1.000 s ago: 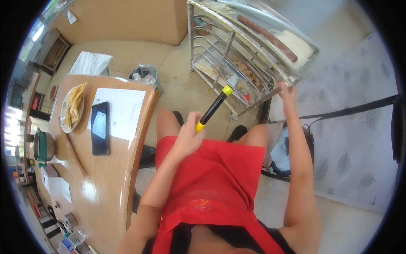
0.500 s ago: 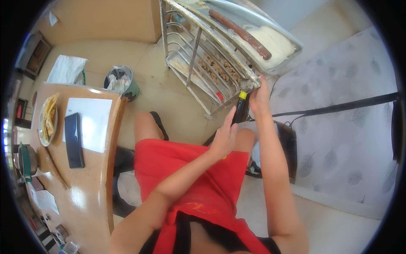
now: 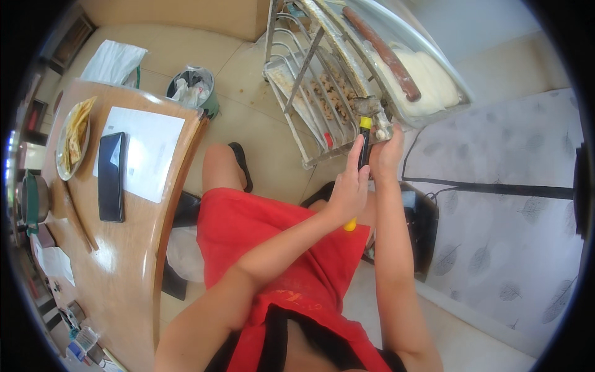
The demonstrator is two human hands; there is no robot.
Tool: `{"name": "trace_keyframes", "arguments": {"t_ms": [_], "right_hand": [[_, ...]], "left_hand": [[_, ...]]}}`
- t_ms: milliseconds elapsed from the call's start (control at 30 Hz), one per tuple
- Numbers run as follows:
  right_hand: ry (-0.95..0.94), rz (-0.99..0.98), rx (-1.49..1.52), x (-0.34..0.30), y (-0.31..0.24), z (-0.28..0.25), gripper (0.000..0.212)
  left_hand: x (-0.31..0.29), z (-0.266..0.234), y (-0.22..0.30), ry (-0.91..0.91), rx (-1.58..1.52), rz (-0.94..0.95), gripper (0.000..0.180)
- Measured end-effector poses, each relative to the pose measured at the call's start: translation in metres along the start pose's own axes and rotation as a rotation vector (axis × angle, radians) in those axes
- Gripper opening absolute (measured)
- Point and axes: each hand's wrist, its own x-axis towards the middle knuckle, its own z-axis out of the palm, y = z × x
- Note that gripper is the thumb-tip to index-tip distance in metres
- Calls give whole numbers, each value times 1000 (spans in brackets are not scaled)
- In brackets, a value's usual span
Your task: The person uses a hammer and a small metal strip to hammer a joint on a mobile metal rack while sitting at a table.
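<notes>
My left hand (image 3: pixel 348 192) is closed round the black grip of a hammer (image 3: pixel 364 147), which has a yellow collar and a yellow butt end. A grey block, apparently its head, lies against the corner of a worn metal rack (image 3: pixel 313 46). Beside it my right hand (image 3: pixel 387 156) holds that crusted, whitish corner; some of its fingers are hidden behind. On top of the rack sits a metal tray (image 3: pixel 455 65) with pale dough (image 3: pixel 427 71) and a brown rolling pin (image 3: pixel 384 53). Brown lumps (image 3: pixel 334 93) lie on a lower shelf.
At left stands a wooden table (image 3: pixel 139 248) bearing a phone (image 3: pixel 111 177), a white paper (image 3: pixel 152 149), a plate of flatbread (image 3: pixel 74 139) and a wooden stick (image 3: pixel 75 217). Behind it is a lined bin (image 3: pixel 207 105). Leaf-patterned fabric (image 3: pixel 496 155) borders the right side.
My view has shifted, so the rack and table appear displaced. My left hand has moved up to the tool and wrapped round its handle; the yellow butt end now shows below it.
</notes>
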Motion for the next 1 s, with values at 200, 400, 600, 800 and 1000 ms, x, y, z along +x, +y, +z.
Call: {"name": "trace_keyframes", "arguments": {"t_ms": [200, 400, 600, 800, 1000], "right_hand": [[-24, 41, -52, 8, -3, -10, 25], [-24, 38, -107, -2, -5, 8, 27], [-39, 72, -153, 3, -10, -15, 29], [45, 28, -90, -2, -4, 0, 28], [14, -6, -135, -6, -5, 5, 27]], "left_hand": [[26, -1, 12, -16, -147, -128, 62], [114, -37, 31, 37, -337, -400, 59], [22, -14, 21, -93, -56, -168, 61], [13, -17, 21, -115, -113, -297, 62], [15, -18, 21, -52, -39, -168, 62]]}}
